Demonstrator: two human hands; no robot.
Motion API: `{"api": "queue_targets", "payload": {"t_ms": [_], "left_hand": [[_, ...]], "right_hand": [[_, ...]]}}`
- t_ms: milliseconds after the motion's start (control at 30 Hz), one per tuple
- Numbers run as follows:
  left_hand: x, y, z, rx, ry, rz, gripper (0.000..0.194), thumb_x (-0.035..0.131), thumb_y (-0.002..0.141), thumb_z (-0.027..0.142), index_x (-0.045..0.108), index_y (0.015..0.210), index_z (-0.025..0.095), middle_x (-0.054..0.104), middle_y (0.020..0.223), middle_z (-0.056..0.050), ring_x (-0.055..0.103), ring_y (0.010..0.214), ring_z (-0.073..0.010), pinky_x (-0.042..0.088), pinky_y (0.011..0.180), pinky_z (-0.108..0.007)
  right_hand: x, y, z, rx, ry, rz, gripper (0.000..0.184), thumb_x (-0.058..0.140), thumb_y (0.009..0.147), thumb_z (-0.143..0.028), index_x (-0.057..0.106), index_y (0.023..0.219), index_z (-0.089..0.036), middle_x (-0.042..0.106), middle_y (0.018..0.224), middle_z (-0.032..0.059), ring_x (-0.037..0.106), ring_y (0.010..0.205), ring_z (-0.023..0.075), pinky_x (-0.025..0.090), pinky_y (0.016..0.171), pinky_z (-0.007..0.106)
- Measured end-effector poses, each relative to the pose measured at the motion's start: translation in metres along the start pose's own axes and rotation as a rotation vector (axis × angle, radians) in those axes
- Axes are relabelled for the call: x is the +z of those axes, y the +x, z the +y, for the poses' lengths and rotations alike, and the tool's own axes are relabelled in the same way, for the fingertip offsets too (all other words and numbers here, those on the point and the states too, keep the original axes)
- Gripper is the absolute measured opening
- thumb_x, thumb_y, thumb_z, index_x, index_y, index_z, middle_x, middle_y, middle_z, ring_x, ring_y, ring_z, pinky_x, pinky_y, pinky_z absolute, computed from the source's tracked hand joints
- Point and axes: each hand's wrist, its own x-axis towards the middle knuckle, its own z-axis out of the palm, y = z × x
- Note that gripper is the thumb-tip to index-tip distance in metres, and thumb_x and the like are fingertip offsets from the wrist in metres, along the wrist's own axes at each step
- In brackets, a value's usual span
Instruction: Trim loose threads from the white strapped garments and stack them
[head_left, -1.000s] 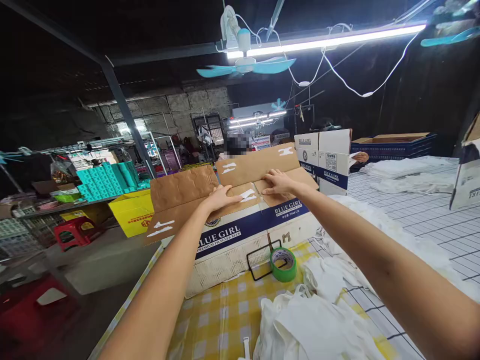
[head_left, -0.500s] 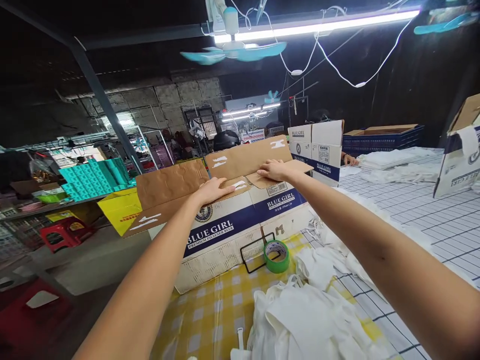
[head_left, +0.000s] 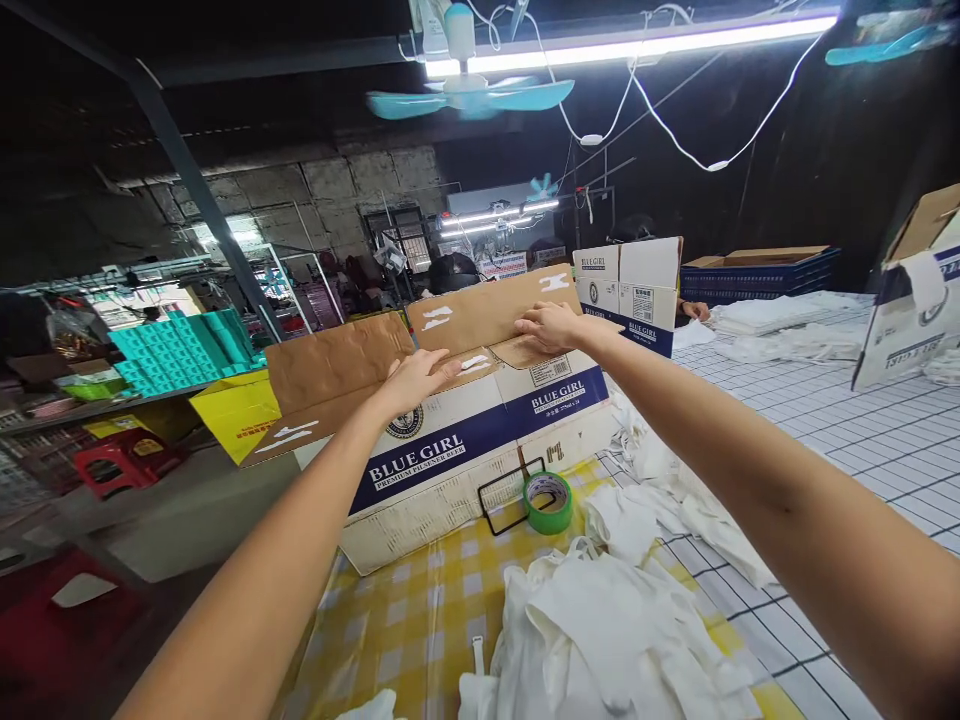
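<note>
A white and blue beer carton (head_left: 480, 440) stands in front of me on the table, its brown top flaps spread. My left hand (head_left: 421, 382) rests on the near flaps left of the middle, thumb stretched out to the right. Over the right part of the top, my right hand (head_left: 551, 328) lies on a brown inner flap (head_left: 517, 350), fingers apart and pointing left. Behind both hands the far flap (head_left: 487, 303) stands up, with torn white patches. A green tape roll (head_left: 548, 502) lies before the carton, beside a thin black wire frame (head_left: 491, 505).
White fabric pieces (head_left: 600, 630) are heaped near me on a yellow checked cloth (head_left: 420, 620). Another carton (head_left: 628, 295) stands behind, with a co-worker's hand (head_left: 696, 310) beside it. A third carton (head_left: 911, 300) is at right. A ceiling fan (head_left: 472, 95) hangs above.
The view has shifted slightly. My right hand has lifted a little at the wrist, and my left hand has moved slightly on the flaps. The carton stays in place.
</note>
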Motion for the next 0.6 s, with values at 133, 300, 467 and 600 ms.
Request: {"api": "queue_targets", "payload": {"t_ms": [133,300,467,600], "left_hand": [[-0.004,-0.032,0.014,0.133,-0.008,0.190,0.055,0.031,0.087,0.055,0.046,0.126,0.021,0.050,0.125,-0.008,0.038,0.122,-0.0255,0.020,0.104,-0.050],[-0.003,-0.103,0.039,0.282,-0.038,0.351,0.030,0.044,0.088,0.033,0.058,0.111,0.020,0.050,0.122,-0.007,0.031,0.128,-0.0240,0.024,0.106,-0.047],[0.004,-0.193,0.061,0.349,-0.165,0.283,0.025,0.043,0.087,0.017,0.062,0.103,0.022,0.055,0.114,-0.006,0.042,0.119,-0.0210,0.036,0.099,-0.038],[0.018,-0.265,0.087,0.223,-0.368,0.125,0.024,0.040,0.088,0.019,0.061,0.101,0.023,0.063,0.084,-0.002,0.059,0.075,-0.0122,0.047,0.069,-0.021]], "right_hand": [[-0.015,-0.027,-0.004,0.038,0.040,0.163,0.046,0.025,0.093,-0.045,0.058,0.111,-0.020,0.057,0.107,0.0114,0.047,0.103,0.0264,0.033,0.084,0.041],[-0.029,-0.100,-0.023,0.002,0.125,0.348,0.037,0.032,0.092,-0.042,0.060,0.102,-0.019,0.058,0.098,0.0087,0.051,0.094,0.0224,0.037,0.080,0.036],[-0.026,-0.198,-0.053,-0.024,0.244,0.303,0.023,0.041,0.090,-0.027,0.059,0.101,-0.020,0.059,0.094,0.0072,0.055,0.085,0.0193,0.041,0.075,0.032],[-0.018,-0.268,-0.085,-0.005,0.397,0.207,0.028,0.036,0.087,-0.012,0.057,0.103,-0.022,0.060,0.091,0.0060,0.057,0.078,0.0155,0.044,0.068,0.027]]}}
